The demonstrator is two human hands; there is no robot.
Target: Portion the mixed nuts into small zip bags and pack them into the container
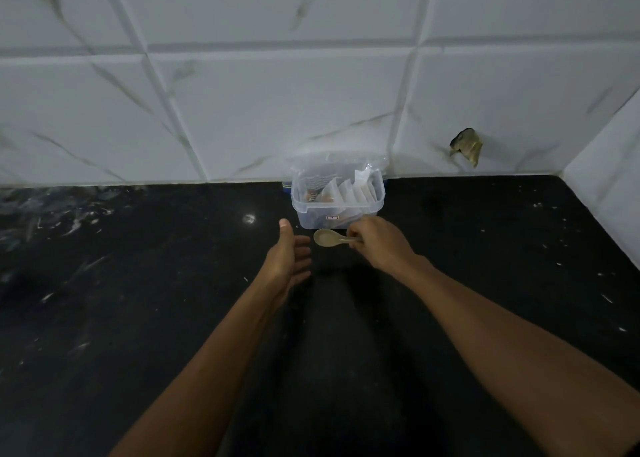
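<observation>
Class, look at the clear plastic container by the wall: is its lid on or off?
Off. The container has an open top, with small zip bags standing up past its rim.

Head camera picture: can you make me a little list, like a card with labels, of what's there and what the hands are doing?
container: clear plastic container, lid off, at the back of the black counter by the tiled wall
inside container: small zip bags standing in a row
spoon: pale spoon in front of the container, bowl pointing left
right hand: right hand pinches the spoon's handle
left hand: left hand open, holds nothing, beside the spoon
wall mark: broken patch in a tile on the right
</observation>
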